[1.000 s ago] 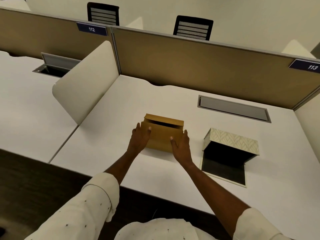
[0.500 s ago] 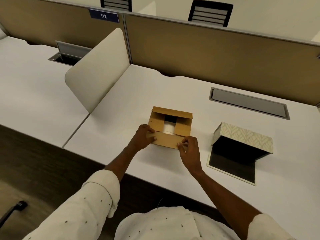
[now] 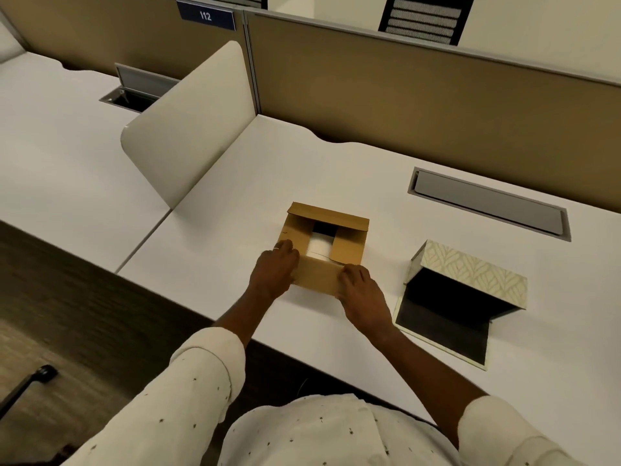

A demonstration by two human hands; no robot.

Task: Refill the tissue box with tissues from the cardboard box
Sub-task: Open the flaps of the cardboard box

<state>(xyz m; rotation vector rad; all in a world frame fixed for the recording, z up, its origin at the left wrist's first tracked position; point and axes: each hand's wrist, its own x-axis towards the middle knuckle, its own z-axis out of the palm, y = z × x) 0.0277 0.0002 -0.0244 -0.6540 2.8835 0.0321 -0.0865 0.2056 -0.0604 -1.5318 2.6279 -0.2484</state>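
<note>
Near flap (image 3: 319,275) now folded down; left hand (image 3: 274,272), right hand (image 3: 361,292) pressing it.

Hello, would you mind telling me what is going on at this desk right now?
A person is opening a cardboard box on the desk. The left hand and right hand both press on its near flap, folded outward. Something white, probably the tissues, shows between the side flaps. The patterned tissue box lies open and looks empty to the right, untouched.

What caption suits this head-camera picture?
Both hands fold back a cardboard box flap beside an open tissue box.
</note>
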